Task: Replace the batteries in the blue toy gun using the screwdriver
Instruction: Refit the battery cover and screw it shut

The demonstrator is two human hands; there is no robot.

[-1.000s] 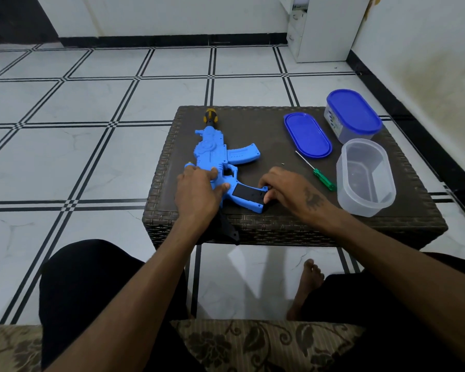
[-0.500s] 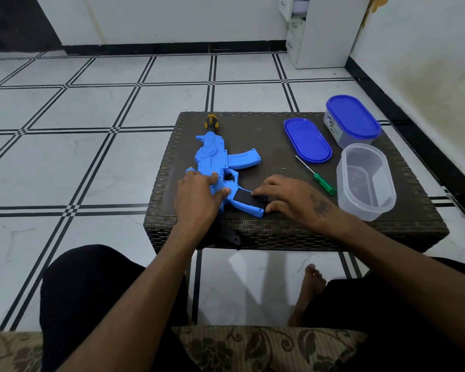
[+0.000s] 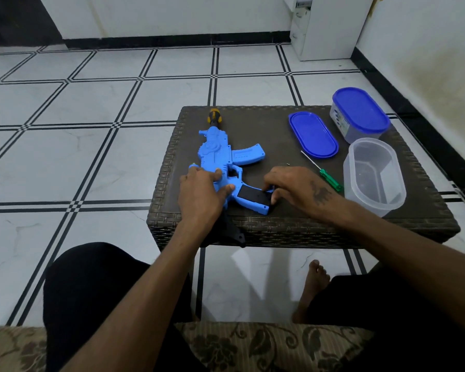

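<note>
Gripping blue toy gun (image 3: 217,154) mid-body: left hand (image 3: 199,194); right hand (image 3: 293,185) fingertips pinching grip's black panel (image 3: 254,195).

Table's (image 3: 266,122) right side is pretty crowded: loose blue lid (image 3: 313,134), lidded tub (image 3: 360,114) behind it, open clear tub (image 3: 375,175) up front, green screwdriver (image 3: 321,170) lying between lid and clear tub. The toy gun (image 3: 218,154) takes the left strip. Only open lane is the bare middle, far edge down to the 2 hands.
</note>
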